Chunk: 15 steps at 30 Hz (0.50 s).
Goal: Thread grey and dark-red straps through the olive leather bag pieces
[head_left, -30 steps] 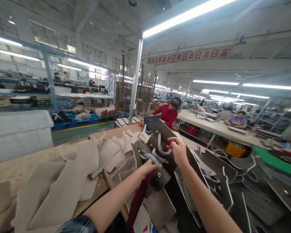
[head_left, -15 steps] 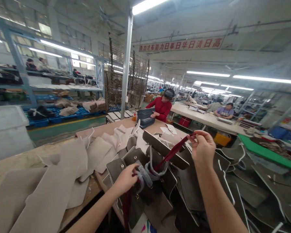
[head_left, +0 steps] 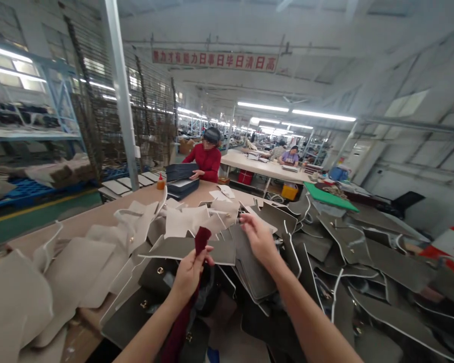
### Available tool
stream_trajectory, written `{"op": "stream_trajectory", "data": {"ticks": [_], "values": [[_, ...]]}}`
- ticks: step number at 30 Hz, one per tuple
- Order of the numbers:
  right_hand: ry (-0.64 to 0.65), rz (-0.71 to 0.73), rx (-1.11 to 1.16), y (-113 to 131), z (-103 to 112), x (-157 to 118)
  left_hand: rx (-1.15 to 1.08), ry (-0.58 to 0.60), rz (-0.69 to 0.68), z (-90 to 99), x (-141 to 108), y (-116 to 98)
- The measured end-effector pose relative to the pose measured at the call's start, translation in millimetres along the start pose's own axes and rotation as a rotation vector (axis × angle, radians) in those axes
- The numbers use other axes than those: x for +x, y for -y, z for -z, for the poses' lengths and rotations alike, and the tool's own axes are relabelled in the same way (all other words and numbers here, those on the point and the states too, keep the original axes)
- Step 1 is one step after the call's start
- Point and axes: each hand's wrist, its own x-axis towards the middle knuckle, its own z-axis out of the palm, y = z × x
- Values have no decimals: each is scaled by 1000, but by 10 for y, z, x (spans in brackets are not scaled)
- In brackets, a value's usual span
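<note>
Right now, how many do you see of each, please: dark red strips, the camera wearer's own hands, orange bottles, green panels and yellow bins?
Dark red strip: 1
Left hand and right hand: 2
Orange bottle: 1
Green panel: 1
Yellow bin: 1
Total: 6
</note>
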Motion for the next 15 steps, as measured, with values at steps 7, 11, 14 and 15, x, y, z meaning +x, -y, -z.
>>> {"op": "stream_trajectory", "data": {"ticks": [7,11,14,15], "values": [[238,-459,-512,-1255,355,-35,-43,76,35,-99,32,-82],[284,-576,-586,-1580,237,-128,-34,79,26,-116,55,-26],[272,-623,-588,-1746,193,-3,-28,89,39,-121,52,-1],[260,-639,-585,-1787,181,53,-23,90,36,-123,49,3]]}}
